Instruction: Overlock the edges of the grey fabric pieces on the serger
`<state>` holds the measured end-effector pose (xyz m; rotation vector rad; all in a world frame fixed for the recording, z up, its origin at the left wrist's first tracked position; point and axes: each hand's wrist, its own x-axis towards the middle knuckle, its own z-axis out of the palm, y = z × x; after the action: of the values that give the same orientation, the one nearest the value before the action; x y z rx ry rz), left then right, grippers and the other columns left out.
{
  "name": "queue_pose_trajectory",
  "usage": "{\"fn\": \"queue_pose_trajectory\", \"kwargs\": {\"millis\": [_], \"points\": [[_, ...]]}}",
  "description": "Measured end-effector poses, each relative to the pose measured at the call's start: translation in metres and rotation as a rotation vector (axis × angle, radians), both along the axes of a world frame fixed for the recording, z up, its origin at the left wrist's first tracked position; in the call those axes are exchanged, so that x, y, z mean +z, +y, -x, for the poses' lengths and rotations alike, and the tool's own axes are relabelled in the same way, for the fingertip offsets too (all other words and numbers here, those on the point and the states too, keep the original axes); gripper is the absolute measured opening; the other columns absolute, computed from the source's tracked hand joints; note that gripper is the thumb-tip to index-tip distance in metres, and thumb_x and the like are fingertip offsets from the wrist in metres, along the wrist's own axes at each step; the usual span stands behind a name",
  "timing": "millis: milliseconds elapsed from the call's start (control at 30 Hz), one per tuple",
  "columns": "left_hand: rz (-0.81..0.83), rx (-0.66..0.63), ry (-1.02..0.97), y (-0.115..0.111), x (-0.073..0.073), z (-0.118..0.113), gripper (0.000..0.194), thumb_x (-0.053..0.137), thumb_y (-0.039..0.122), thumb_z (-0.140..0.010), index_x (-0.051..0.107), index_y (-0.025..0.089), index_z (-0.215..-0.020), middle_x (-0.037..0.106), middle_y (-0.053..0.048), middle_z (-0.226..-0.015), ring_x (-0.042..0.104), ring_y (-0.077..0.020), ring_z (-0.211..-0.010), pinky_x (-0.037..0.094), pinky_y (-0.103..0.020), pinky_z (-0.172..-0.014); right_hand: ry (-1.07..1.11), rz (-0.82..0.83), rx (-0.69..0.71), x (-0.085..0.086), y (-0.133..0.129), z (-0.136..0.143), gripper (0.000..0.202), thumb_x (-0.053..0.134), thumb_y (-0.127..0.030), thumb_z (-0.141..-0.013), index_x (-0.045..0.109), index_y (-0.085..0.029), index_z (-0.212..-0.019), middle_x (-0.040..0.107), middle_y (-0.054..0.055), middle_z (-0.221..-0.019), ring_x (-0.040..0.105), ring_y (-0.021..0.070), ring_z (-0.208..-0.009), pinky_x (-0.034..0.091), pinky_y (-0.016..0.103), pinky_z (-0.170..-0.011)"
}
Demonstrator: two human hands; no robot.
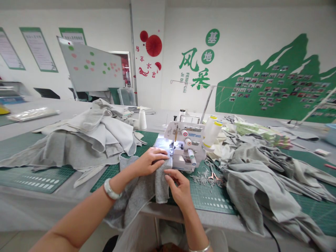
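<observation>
A grey fabric piece (162,185) lies under the lit needle area of a white overlock sewing machine (187,140) and hangs over the table's front edge. My left hand (152,161) rests flat on this fabric just left of the presser foot, its fingers stretched out. At the fabric's right edge, nearer to me, my right hand (179,185) has thumb and forefinger closed on the cloth; its other fingers are curled. Small scissors (214,176) lie right of the machine among grey lint scraps (202,176).
Grey and pale fabric pieces (86,129) are heaped on the left, and more grey fabric (262,178) spreads on the right. Green cutting mats (217,203) cover parts of the table. White thread cones (214,133) stand behind the machine, and another cone (142,119) stands to its left.
</observation>
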<state>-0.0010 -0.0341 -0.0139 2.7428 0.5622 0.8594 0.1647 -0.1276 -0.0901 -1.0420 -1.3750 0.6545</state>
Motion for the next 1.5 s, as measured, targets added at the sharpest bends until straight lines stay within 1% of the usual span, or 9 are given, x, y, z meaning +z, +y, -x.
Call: {"fn": "queue_pose_trajectory", "kwargs": {"millis": [267, 367, 467, 567, 633, 767, 1167, 1333, 1500], "points": [[0.073, -0.080, -0.011, 0.020, 0.001, 0.002, 0.032, 0.042, 0.017, -0.094, 0.066, 0.019, -0.116, 0.063, -0.010, -0.125, 0.056, -0.0212, -0.117, 0.040, -0.037, -0.102, 0.003, 0.013, -0.005, 0.000, 0.000, 0.001, 0.015, 0.061, -0.027, -0.085, 0.072, -0.019, -0.092, 0.069, 0.002, -0.078, 0.062, 0.0152, -0.070, 0.048, 0.024, -0.066], [0.031, -0.043, -0.012, 0.018, 0.004, -0.001, 0.033, 0.042, 0.011, -0.090, 0.068, 0.019, -0.110, 0.065, -0.009, -0.121, 0.056, -0.0205, -0.114, 0.040, -0.037, -0.101, 0.007, 0.017, 0.000, -0.001, 0.001, 0.001, 0.015, 0.062, -0.027, -0.085, 0.072, -0.019, -0.093, 0.070, 0.002, -0.079, 0.062, 0.0156, -0.071, 0.049, 0.025, -0.066], [-0.039, -0.012, 0.015, 0.007, 0.008, -0.003, 0.033, 0.043, 0.007, -0.088, 0.070, 0.021, -0.102, 0.068, -0.006, -0.115, 0.054, -0.0214, -0.115, 0.035, -0.041, -0.104, 0.027, 0.016, 0.007, -0.003, 0.002, 0.000, 0.015, 0.062, -0.028, -0.085, 0.071, -0.020, -0.094, 0.071, 0.004, -0.085, 0.065, 0.0167, -0.076, 0.050, 0.025, -0.069], [-0.036, -0.030, 0.032, -0.004, 0.011, -0.005, 0.027, 0.047, 0.013, -0.090, 0.069, 0.019, -0.104, 0.068, -0.007, -0.114, 0.057, -0.0211, -0.110, 0.037, -0.039, -0.102, 0.052, 0.011, 0.016, -0.004, 0.003, 0.000, 0.016, 0.062, -0.028, -0.086, 0.071, -0.020, -0.095, 0.072, 0.005, -0.090, 0.066, 0.0172, -0.079, 0.051, 0.026, -0.071], [-0.016, -0.031, 0.017, -0.007, 0.011, -0.005, 0.026, 0.049, 0.016, -0.090, 0.068, 0.018, -0.107, 0.066, -0.009, -0.116, 0.059, -0.0212, -0.108, 0.039, -0.037, -0.099, 0.058, 0.007, 0.018, -0.005, 0.003, 0.000, 0.015, 0.062, -0.028, -0.086, 0.071, -0.020, -0.095, 0.072, 0.005, -0.090, 0.066, 0.0171, -0.080, 0.051, 0.026, -0.072], [0.014, -0.049, -0.017, -0.001, 0.007, -0.004, 0.027, 0.049, 0.018, -0.091, 0.068, 0.018, -0.109, 0.065, -0.009, -0.118, 0.058, -0.0214, -0.111, 0.041, -0.036, -0.099, 0.054, -0.004, 0.003, -0.005, 0.003, 0.000, 0.015, 0.062, -0.028, -0.086, 0.071, -0.020, -0.095, 0.072, 0.005, -0.090, 0.066, 0.0166, -0.079, 0.051, 0.025, -0.071], [-0.024, -0.029, 0.047, 0.009, 0.003, -0.003, 0.030, 0.050, 0.025, -0.092, 0.068, 0.022, -0.116, 0.063, -0.010, -0.126, 0.058, -0.0234, -0.114, 0.040, -0.039, -0.101, 0.067, -0.004, -0.026, -0.002, 0.001, 0.000, 0.015, 0.063, -0.029, -0.085, 0.071, -0.019, -0.093, 0.072, 0.005, -0.086, 0.066, 0.0168, -0.075, 0.052, 0.026, -0.068], [-0.029, -0.001, 0.069, 0.010, 0.003, -0.003, 0.030, 0.050, 0.026, -0.093, 0.068, 0.024, -0.117, 0.062, -0.009, -0.126, 0.056, -0.0237, -0.115, 0.038, -0.040, -0.102, 0.082, 0.000, -0.020, -0.004, 0.002, 0.000, 0.016, 0.063, -0.030, -0.085, 0.071, -0.019, -0.093, 0.072, 0.005, -0.088, 0.067, 0.0170, -0.077, 0.052, 0.026, -0.069], [-0.081, 0.039, 0.105, 0.006, 0.007, -0.003, 0.029, 0.049, 0.026, -0.094, 0.068, 0.026, -0.116, 0.064, -0.007, -0.122, 0.054, -0.0242, -0.113, 0.033, -0.043, -0.102, 0.100, 0.000, -0.017, -0.005, 0.003, 0.000, 0.016, 0.063, -0.031, -0.085, 0.072, -0.019, -0.092, 0.072, 0.005, -0.087, 0.067, 0.0170, -0.077, 0.053, 0.026, -0.069]]}}
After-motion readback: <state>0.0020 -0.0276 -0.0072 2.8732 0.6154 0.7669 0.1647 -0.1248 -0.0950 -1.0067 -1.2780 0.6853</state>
